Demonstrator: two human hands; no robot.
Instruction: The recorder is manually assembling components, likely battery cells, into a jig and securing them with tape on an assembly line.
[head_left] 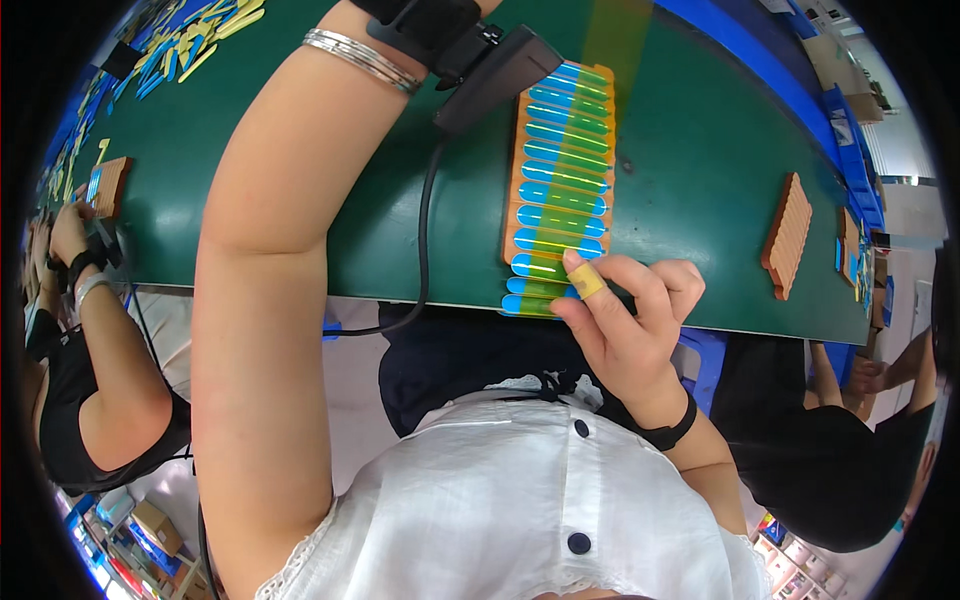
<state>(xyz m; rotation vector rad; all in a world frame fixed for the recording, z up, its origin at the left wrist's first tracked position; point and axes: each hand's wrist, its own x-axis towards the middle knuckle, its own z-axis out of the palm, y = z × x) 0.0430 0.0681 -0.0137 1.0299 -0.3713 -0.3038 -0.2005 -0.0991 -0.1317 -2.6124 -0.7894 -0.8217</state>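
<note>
An orange-brown ribbed tray (510, 215) lies on the green table, carrying a column of blue round-ended strips (535, 192). Across the strips runs a see-through yellow band (615, 45) that looks like tape and continues toward the top edge. At the tray's near end, the closest strips stick out past it. My right hand (635, 315) has its thumb and a yellow-wrapped finger closed on the right ends of these strips. My left arm (265, 270) reaches far across the table; its hand lies beyond the top edge. A dark device (500, 80) is strapped at that wrist.
A black cable (428, 230) hangs from the wrist device over the table's front edge. Loose blue and yellow strips (195, 45) are heaped at the far left. Another ribbed tray (788, 235) lies at right. Co-workers sit on both sides, one person's hand (70, 235) beside a small tray (110, 188).
</note>
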